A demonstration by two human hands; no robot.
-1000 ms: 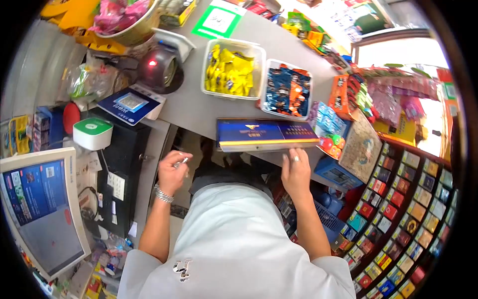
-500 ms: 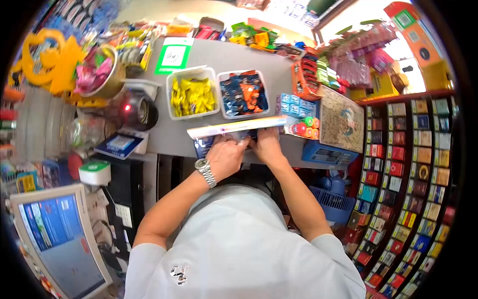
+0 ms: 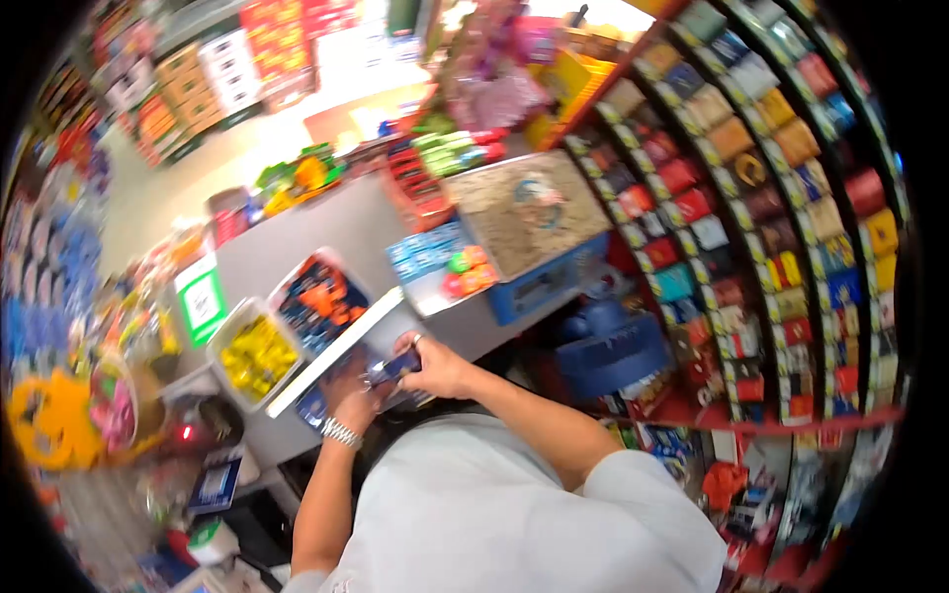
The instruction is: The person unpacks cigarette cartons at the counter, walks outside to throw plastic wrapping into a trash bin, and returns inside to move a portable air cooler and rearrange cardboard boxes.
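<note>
A white-edged box (image 3: 334, 353) tilts over the near edge of the counter, and dark blue packaging (image 3: 313, 407) shows at its lower left. My left hand (image 3: 354, 398), a metal watch on its wrist, is against the box; its fingers are blurred. Between the thumb and fingers of my right hand (image 3: 440, 368) is a small shiny dark blue packet (image 3: 397, 366), just right of the left hand. Beyond the box stand a tub of dark blue and orange packets (image 3: 321, 301) and a tub of yellow packets (image 3: 259, 356).
On the grey counter (image 3: 267, 247) are a green-framed QR card (image 3: 202, 301), light blue boxes (image 3: 427, 254) and a sand-coloured board (image 3: 529, 212). Shelves of small packs (image 3: 732, 237) rise at the right. A blue basket (image 3: 618, 356) is below the counter.
The view has turned, so the counter slants and the shelves fill more of the right. My right hand has come away from the box's inside, and the dark blue packet now shows in its fingers.
</note>
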